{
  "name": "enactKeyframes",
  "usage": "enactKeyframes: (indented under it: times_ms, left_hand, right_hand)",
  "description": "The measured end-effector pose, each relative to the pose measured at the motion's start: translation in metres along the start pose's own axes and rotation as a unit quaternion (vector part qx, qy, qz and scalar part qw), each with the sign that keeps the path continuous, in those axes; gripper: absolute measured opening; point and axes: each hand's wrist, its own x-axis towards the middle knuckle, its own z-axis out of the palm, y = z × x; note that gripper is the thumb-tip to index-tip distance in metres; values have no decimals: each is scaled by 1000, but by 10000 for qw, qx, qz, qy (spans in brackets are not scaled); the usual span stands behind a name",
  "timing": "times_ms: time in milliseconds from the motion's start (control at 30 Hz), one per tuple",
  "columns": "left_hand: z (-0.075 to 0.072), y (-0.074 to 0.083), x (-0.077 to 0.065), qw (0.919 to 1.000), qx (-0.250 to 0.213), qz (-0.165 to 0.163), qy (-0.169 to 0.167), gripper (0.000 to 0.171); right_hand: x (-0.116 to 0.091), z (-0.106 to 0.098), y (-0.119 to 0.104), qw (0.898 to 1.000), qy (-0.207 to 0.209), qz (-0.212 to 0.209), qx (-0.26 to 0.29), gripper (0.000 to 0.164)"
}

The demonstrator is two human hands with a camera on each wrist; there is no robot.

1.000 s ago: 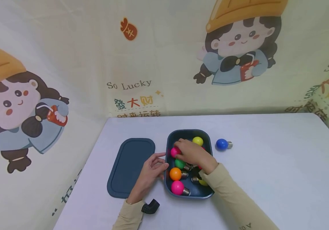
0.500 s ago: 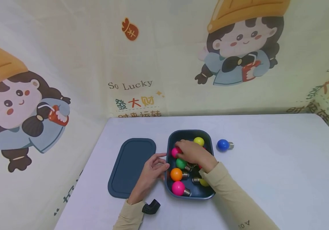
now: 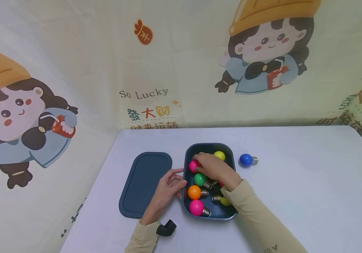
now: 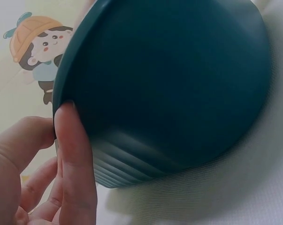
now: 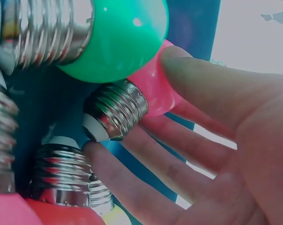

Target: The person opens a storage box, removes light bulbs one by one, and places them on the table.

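A dark blue plastic box (image 3: 218,212) holds several coloured light bulbs. My right hand (image 3: 214,167) reaches into it and grips a pink light bulb (image 3: 194,166) near the far left corner. In the right wrist view the thumb presses on the pink globe and the fingers curl beneath it; its metal screw base (image 5: 118,110) shows. Right beside it lies a green bulb (image 3: 199,179). My left hand (image 3: 166,188) holds the box's left side, and in the left wrist view thumb and finger pinch its rim (image 4: 61,89).
A flat dark lid (image 3: 144,182) lies left of the box. To the right, a blue bulb (image 3: 246,160) lies on the white table (image 3: 301,182). Inside the box are also an orange bulb (image 3: 194,192), another pink bulb (image 3: 196,207) and a yellow bulb (image 3: 220,155).
The right hand and the pink bulb have shifted very slightly within the box. The left hand stays at the box's side. The head view has drifted a little.
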Motion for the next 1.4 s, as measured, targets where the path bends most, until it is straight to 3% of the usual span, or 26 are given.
enactKeyframes:
  times_ms: [333, 733, 1200, 1400]
  left_hand:
    - [-4, 0, -1, 10000, 28, -67, 66, 50]
    - [-3, 1, -1, 10000, -46, -21, -15, 51]
    - [1, -2, -1, 9999, -142, 16, -55, 49]
    - [1, -4, -2, 9998, -171, 20, -50, 49]
  right_hand:
    - [-4, -4, -5, 9997, 250, -31, 62, 38]
    - [-28, -17, 1, 9975, 655, -264, 74, 37]
    - [-55, -27, 5, 9957, 905, -186, 54, 37]
    - [-63, -34, 13, 9957, 882, -82, 280, 39]
